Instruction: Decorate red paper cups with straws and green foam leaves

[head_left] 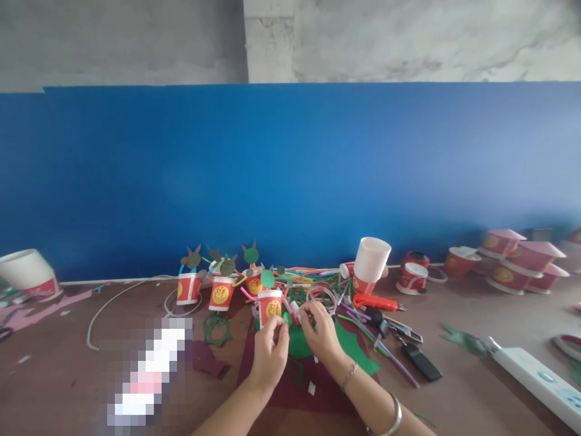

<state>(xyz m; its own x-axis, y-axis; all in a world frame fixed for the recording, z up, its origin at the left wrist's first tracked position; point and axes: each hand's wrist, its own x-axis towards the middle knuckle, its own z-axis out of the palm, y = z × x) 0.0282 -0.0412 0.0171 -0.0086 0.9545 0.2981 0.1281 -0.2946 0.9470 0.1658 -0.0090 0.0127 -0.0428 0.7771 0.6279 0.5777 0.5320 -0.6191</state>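
Observation:
My left hand (270, 351) and my right hand (320, 332) meet over the middle of the brown table, both with fingers pinched closed. Between them they hold a small green paper piece (287, 318) with a red-and-white straw end (294, 312). Just behind my left hand stands a red paper cup (270, 306) with a gold emblem. Under my hands lie a green paper sheet (358, 351) and a dark red sheet (290, 393). My right wrist wears a thin chain, and a bangle sits further up the arm.
Three decorated red cups (221, 293) with green paper leaves stand behind. Coloured straws (318, 281), a stack of white cups (370, 263), an orange cutter (374, 301), keys (385, 324), a power strip (540, 378), more cups (512, 257) at right, a blue wall behind.

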